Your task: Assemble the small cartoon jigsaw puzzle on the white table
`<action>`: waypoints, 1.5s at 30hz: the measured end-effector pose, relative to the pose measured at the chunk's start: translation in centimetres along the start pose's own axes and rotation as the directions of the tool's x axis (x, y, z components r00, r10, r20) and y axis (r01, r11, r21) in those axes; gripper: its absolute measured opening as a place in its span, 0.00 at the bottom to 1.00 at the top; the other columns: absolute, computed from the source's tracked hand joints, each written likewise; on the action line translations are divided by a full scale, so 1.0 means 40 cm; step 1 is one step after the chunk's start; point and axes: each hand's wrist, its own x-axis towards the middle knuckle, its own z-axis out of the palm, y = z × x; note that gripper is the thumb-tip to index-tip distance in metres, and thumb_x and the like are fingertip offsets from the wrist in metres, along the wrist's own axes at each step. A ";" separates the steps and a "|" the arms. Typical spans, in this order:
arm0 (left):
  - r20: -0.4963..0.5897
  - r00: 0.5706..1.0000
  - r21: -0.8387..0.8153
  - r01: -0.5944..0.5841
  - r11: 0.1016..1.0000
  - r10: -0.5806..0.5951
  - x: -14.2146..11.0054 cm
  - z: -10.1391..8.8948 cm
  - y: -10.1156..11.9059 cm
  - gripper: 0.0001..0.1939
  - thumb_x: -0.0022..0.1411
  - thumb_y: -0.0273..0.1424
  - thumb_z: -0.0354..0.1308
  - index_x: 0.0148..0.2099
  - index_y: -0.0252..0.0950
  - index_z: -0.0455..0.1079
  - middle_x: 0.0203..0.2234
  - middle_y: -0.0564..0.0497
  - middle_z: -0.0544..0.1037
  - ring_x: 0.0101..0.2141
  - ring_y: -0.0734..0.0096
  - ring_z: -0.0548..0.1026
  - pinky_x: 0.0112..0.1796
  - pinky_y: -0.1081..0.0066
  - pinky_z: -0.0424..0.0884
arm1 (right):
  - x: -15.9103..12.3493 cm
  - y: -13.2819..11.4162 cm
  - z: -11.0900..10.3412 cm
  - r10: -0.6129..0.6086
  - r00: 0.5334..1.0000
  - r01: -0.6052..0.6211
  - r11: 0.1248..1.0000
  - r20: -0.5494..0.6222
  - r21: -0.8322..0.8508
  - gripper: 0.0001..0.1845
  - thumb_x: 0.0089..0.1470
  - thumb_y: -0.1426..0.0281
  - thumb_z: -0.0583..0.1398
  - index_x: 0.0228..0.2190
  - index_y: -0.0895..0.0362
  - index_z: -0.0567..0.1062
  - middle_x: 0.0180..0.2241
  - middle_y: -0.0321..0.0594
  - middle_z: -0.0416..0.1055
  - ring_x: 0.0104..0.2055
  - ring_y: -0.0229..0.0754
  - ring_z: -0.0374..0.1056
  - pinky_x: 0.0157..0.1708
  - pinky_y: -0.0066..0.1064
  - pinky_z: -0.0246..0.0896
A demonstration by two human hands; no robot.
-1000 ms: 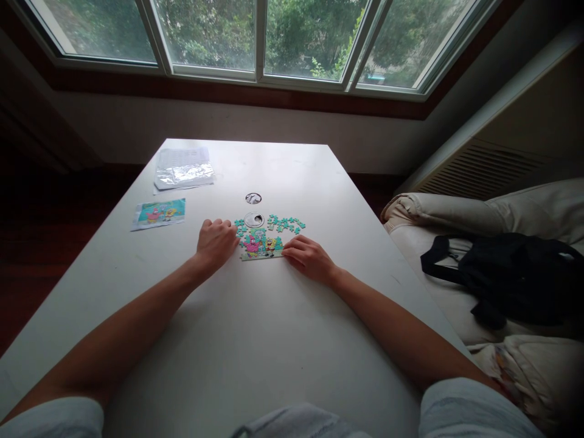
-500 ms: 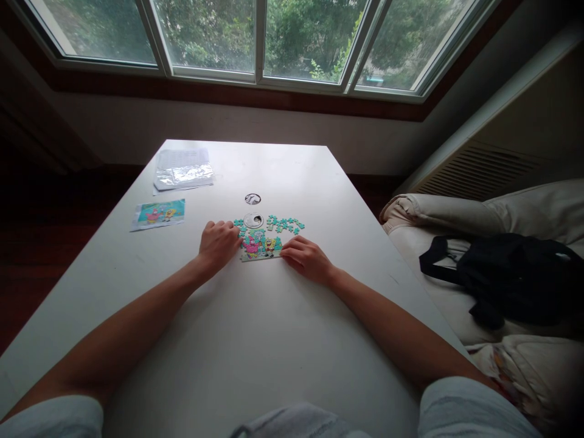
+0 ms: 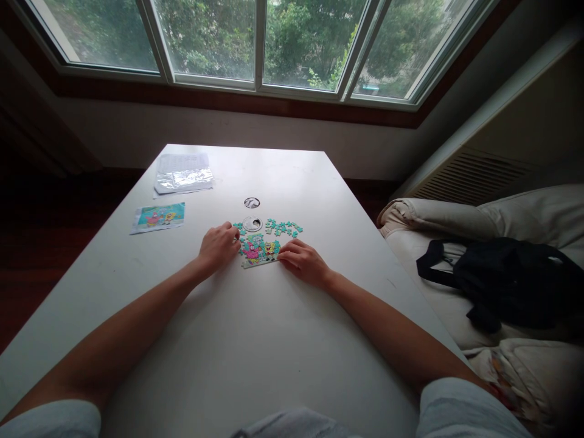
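A partly joined jigsaw puzzle (image 3: 259, 251) with cartoon figures in pink, yellow and teal lies flat on the white table. My left hand (image 3: 219, 247) is at its left side with fingers curled; a tiny piece may be in the fingertips, but I cannot make it out. On the other side, my right hand (image 3: 305, 260) grips the puzzle's lower right edge, thumb and fingers close together. Loose teal puzzle pieces (image 3: 283, 228) are scattered just beyond the puzzle, and several more lie by my left fingertips, partly hidden.
Behind the puzzle, a round cable-hole cover (image 3: 252, 224) and a round hole (image 3: 252, 202) are set in the table (image 3: 274, 340). A printed picture (image 3: 159, 217) lies at left, below a clear plastic bag (image 3: 184, 173) on paper. A black bag (image 3: 511, 280) rests on the sofa at right.
My left fingers have drawn slightly back from the puzzle's left side. The puzzle has turned a little, its right end tilting away from me, with my right hand still at that edge.
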 end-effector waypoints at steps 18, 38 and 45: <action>-0.063 0.985 0.185 -0.146 0.972 0.160 0.019 0.004 -0.020 0.14 0.72 0.29 0.47 0.40 0.36 0.74 0.38 0.43 0.76 0.38 0.60 0.73 0.38 0.63 0.64 | 0.007 -0.009 -0.006 -0.009 0.999 0.010 1.000 0.039 -0.012 0.07 0.66 0.69 0.57 0.41 0.52 0.77 0.44 0.44 0.76 0.48 0.45 0.68 0.49 0.40 0.69; 0.034 0.904 -0.300 -0.397 0.867 0.426 0.041 -0.016 -0.123 0.12 0.67 0.38 0.54 0.43 0.44 0.79 0.36 0.50 0.76 0.35 0.70 0.73 0.38 0.72 0.65 | -0.002 0.002 -0.006 -0.005 0.999 0.005 1.000 0.036 -0.008 0.09 0.67 0.68 0.56 0.43 0.52 0.77 0.45 0.45 0.76 0.50 0.46 0.68 0.51 0.42 0.68; 0.043 0.884 -0.327 -0.428 0.843 0.466 0.038 -0.022 -0.103 0.14 0.69 0.41 0.54 0.46 0.46 0.80 0.36 0.48 0.75 0.36 0.68 0.72 0.39 0.71 0.66 | 0.003 -0.004 -0.013 -0.008 0.999 0.008 1.000 0.040 -0.010 0.09 0.67 0.67 0.56 0.43 0.52 0.77 0.45 0.45 0.76 0.49 0.46 0.68 0.51 0.42 0.68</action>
